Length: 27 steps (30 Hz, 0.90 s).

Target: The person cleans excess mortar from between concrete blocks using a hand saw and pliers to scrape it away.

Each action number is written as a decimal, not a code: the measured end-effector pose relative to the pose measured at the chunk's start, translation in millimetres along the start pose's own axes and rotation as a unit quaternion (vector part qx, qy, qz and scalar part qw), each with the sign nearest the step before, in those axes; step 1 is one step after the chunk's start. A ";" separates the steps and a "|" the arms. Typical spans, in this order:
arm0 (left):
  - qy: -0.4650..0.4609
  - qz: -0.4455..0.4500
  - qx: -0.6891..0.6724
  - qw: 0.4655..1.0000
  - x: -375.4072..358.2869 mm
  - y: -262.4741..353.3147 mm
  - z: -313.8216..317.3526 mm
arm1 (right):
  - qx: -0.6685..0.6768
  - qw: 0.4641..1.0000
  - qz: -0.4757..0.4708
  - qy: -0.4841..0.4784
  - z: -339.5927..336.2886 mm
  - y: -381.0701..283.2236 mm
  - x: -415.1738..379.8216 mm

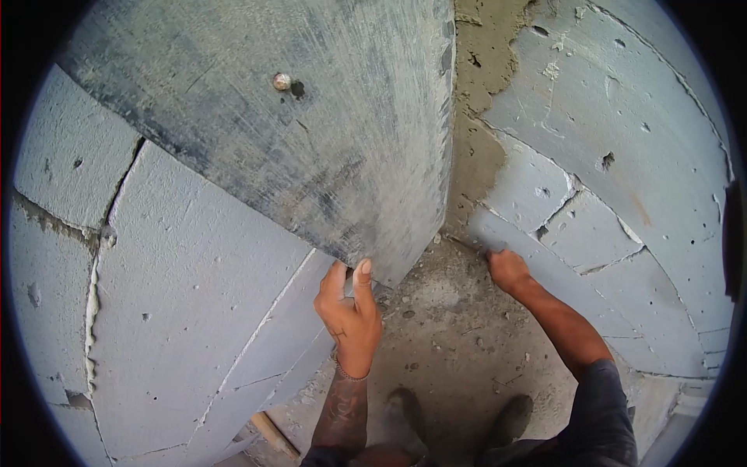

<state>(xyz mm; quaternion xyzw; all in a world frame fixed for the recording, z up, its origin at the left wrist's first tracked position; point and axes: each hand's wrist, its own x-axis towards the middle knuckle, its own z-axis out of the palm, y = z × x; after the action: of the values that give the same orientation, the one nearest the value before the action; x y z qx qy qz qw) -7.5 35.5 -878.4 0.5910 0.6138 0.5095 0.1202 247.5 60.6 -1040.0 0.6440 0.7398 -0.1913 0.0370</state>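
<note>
A large grey board or panel [311, 117] with a rough, streaked face and a small round fixing spans the upper middle of the view. At its lower corner, my left hand [348, 315] touches the bottom edge, thumb and fingers curled around it. My right hand [507, 270] is closed around the end of a thin tool [464, 246], low beside the block wall on the right. The tool's tip points to the foot of the panel and is hard to make out.
Pale block walls stand on the left [194, 272] and right [622, 117]. Wet mortar [478, 148] runs down beside the panel. Crumbs lie on the dusty floor [443, 342], near my boots. A wooden piece [274, 434] leans at lower left.
</note>
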 end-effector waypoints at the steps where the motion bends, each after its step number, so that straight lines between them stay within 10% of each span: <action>1: 0.004 0.004 -0.007 1.000 0.5 -1.6 1.5 | -0.026 1.000 -0.013 -0.005 -6.3 0.2 -8.0; 6: 0.022 0.002 -0.016 1.000 0.1 -5.3 5.3 | 0.001 0.978 -0.167 -0.121 -14.0 -41.7 -43.0; 8: 0.000 -0.016 0.005 1.000 -3.8 -4.6 -1.2 | 0.012 1.000 0.014 -0.023 14.2 -2.0 7.2; 14: -0.003 -0.008 -0.019 1.000 1.7 1.0 2.4 | 0.045 0.996 -0.051 -0.060 -6.0 -29.1 -38.9; 20: -0.011 -0.018 -0.005 1.000 -2.5 0.8 0.0 | 0.295 0.941 0.115 0.121 2.8 -29.6 -31.4; 27: 0.017 -0.014 -0.034 0.999 2.9 5.3 4.2 | 0.116 0.992 0.044 0.005 18.6 -0.2 -34.1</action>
<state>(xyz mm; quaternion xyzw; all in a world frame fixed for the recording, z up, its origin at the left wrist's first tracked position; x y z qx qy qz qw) -1.9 38.8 -874.9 0.5691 0.6062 0.5384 0.1371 249.4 22.5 -1046.8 0.6767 0.6837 -0.2711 -0.0333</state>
